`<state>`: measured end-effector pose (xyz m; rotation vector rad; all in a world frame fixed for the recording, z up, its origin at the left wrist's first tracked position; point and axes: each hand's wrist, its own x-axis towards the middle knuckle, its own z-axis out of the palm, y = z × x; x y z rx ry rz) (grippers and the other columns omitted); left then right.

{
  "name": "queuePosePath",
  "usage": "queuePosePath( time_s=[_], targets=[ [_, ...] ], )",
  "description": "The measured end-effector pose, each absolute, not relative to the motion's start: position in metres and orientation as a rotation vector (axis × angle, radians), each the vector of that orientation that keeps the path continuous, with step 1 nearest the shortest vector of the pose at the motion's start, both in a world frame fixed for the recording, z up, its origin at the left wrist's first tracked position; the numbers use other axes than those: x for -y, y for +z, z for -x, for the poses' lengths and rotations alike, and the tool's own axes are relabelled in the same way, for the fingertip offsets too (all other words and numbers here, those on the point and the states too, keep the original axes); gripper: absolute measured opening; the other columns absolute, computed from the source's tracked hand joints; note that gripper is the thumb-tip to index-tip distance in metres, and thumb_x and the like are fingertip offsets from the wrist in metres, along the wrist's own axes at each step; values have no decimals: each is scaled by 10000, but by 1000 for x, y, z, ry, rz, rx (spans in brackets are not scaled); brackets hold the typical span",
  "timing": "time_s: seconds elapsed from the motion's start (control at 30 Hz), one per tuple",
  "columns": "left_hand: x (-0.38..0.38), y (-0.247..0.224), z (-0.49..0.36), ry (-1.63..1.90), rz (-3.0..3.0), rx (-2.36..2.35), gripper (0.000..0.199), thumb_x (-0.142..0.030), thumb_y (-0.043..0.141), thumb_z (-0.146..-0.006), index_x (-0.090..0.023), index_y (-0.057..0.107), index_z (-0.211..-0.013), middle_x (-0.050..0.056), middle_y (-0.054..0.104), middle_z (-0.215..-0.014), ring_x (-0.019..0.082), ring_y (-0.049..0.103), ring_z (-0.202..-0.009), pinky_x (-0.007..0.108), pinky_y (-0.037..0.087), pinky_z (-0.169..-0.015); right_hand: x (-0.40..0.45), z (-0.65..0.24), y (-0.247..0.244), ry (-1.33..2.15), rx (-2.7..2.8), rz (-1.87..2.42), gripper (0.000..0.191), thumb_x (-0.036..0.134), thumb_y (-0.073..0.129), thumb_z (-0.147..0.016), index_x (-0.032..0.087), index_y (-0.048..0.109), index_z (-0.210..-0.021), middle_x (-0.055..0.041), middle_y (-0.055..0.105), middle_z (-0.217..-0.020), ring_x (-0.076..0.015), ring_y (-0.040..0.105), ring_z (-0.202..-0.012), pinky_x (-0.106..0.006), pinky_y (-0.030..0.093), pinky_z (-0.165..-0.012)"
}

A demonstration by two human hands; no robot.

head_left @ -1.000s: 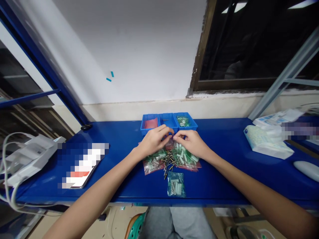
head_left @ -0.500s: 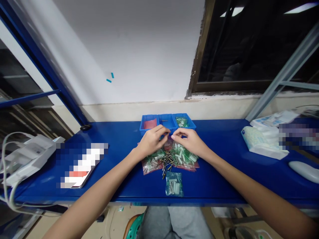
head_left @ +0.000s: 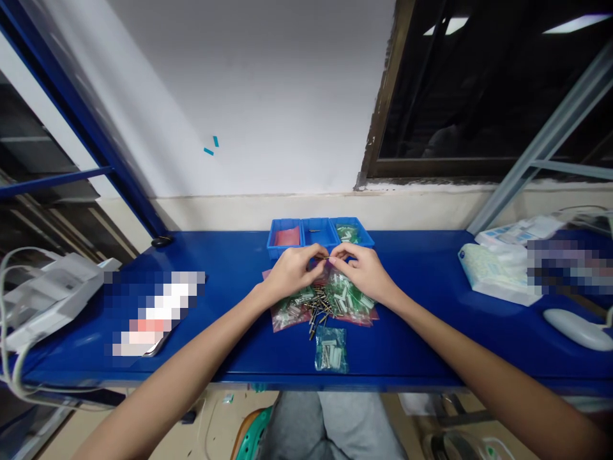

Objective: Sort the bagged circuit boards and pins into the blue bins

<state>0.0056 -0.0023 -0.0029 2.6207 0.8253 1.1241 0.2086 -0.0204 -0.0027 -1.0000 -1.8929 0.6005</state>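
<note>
Pin (head_left: 327, 258) — small, metal — pinched between left hand (head_left: 292, 273) grip and right hand (head_left: 364, 271) grip.

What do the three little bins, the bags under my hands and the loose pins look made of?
The bins: likely moulded plastic, uniform matte blue with thin walls. The bags: clear thin film, pink- or green-tinted, glossy and crinkled, contents showing through. The loose pins: apparently metal, dark with brassy glints. The piece between left hand and right hand is too small to judge.
</note>
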Motion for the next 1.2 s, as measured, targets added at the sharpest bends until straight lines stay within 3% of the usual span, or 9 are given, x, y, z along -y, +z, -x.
queuePosePath(
  time_s=[0.17, 0.3, 0.4, 0.57, 0.73, 0.9, 1.0, 1.07, 1.2],
  targets=[
    [-1, -3, -6, 1065, -2651, -860, 197, -218, 536, -939, -178, 684, -1062, 46, 747, -940, 140, 665, -736, 283, 502, -669, 20, -209, -1, 605, 1894, 1070, 100, 275, 625, -870, 188, 659, -835, -19, 670, -780, -156, 617, -736, -287, 467, -674],
    [0, 0, -8, 1231, -2570, -849, 141, -245, 605, -929, -180, 722, -973, 47, 708, -908, 156, 644, -820, 300, 496, -744, 17, -208, -4, 639, 1893, 1103, 90, 253, 650, -845, 176, 682, -879, -29, 690, -790, -164, 632, -745, -302, 478, -700],
    [3, 3, -11, 1323, -2401, -874, 122, -291, 687, -890, -193, 753, -921, 23, 653, -800, 134, 584, -720, 278, 462, -669, 15, -207, -9, 814, 1875, 1017, 147, 264, 657, -845, 176, 694, -957, -43, 713, -864, -183, 655, -811, -329, 499, -748],
    [5, 0, -18, 1280, -2101, -834, 158, -335, 743, -840, -189, 759, -896, 32, 684, -801, 123, 551, -663, 255, 401, -568, 15, -206, -10, 1158, 1761, 898, 146, 296, 703, -813, 170, 697, -887, -52, 718, -900, -205, 672, -890, -378, 511, -837],
    [2, -6, -20, 1310, -1952, -728, 109, -283, 778, -797, -191, 764, -855, 25, 648, -766, 131, 548, -688, 287, 435, -644, 17, -205, -7, 1166, 1710, 859, 217, 330, 729, -800, 181, 706, -956, -60, 725, -948, -195, 669, -884, -379, 507, -854],
    [3, -5, -22, 1340, -1914, -729, 124, -273, 788, -792, -183, 748, -868, 1, 585, -720, 110, 511, -637, 258, 410, -591, 20, -204, -4, 1186, 1706, 881, 160, 331, 730, -789, 178, 685, -806, -36, 696, -822, -177, 637, -790, -336, 493, -753],
    [5, -4, -20, 1369, -1975, -772, 243, -279, 739, -849, -186, 695, -1069, -10, 603, -727, 97, 506, -585, 233, 395, -532, 23, -203, -1, 1151, 1728, 955, 179, 344, 703, -810, 178, 658, -759, -15, 643, -729, -150, 588, -699, -304, 456, -668],
    [4, -5, -18, 1391, -2137, -798, 267, -254, 663, -913, -199, 650, -1173, 18, 671, -840, 113, 587, -666, 241, 445, -576, 25, -203, 0, 1133, 1720, 995, 196, 361, 681, -828, 178, 652, -762, -10, 620, -708, -137, 558, -663, -289, 427, -627],
    [1, -9, -11, 1290, -2587, -734, 221, -191, 494, -1001, -191, 654, -1153, 73, 710, -1048, 168, 657, -954, 320, 524, -818, 26, -202, 1, 1130, 1674, 1024, 180, 345, 674, -819, 179, 648, -754, -12, 607, -700, -126, 526, -638, -279, 391, -592]
  ],
)
